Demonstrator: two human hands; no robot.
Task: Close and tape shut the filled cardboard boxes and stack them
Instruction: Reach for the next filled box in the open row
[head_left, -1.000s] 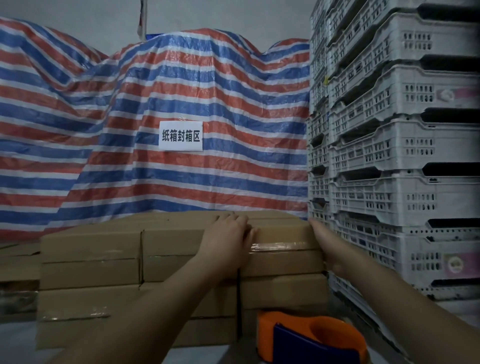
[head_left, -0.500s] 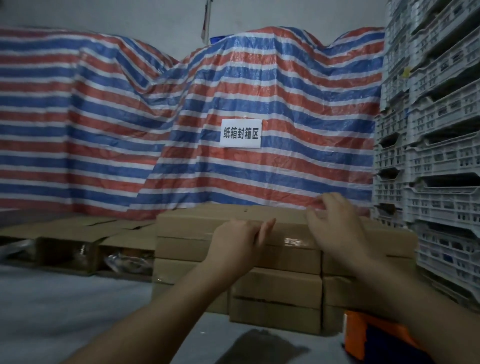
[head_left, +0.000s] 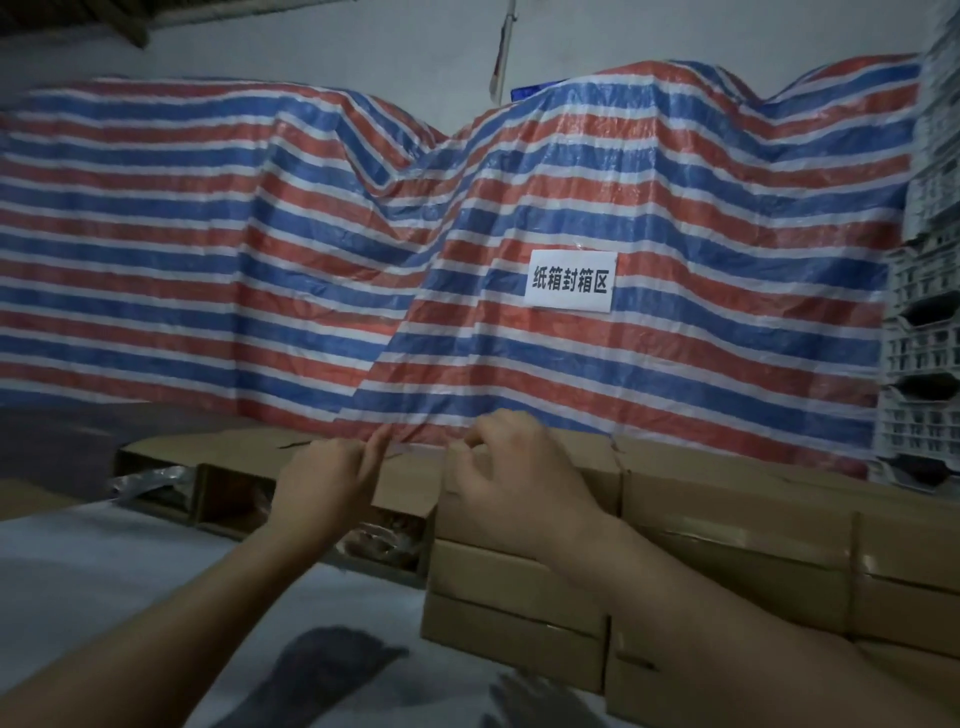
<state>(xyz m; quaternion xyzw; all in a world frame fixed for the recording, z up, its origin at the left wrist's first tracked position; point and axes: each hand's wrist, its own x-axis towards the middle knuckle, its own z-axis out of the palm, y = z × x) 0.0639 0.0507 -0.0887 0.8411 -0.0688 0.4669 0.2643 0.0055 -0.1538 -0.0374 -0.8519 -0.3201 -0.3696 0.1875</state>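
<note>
Head view, and both hands are up at the top of the carton stack. The left hand (head_left: 324, 480) has its fingers curled on the near edge of a cardboard flap (head_left: 402, 480) that juts out to the left from the top box (head_left: 524, 488); it looks like a pinch on that edge, though exactly how much it has hold of is hard to tell. The right hand (head_left: 511, 475) sits on the top box's front corner, fingers bent and pressing on the cardboard, with the fingertips at the top edge; whether it grips or just braces, I cannot tell.

That top box rests on the sealed stack (head_left: 675, 571), which stands on the pale surface (head_left: 104, 582) at the right of the frame, glossy tape showing along some seams. To the left, a row of open boxes (head_left: 208, 483) lies on its side with plastic-wrapped contents showing, not yet closed.

Handling call: this is thin corrugated board, stiff across the panel but easy to crease at the flap fold, so that flap wants steering from its free edge, not from the hinge. Filled cartons like these probably carry some weight, so I would take them low at 2 opposite sides for lifting. Taped faces will be slick.

Behind, a striped tarpaulin (head_left: 363, 260) carries a white sign (head_left: 570, 280); white crates (head_left: 924, 364) rise at the right.
</note>
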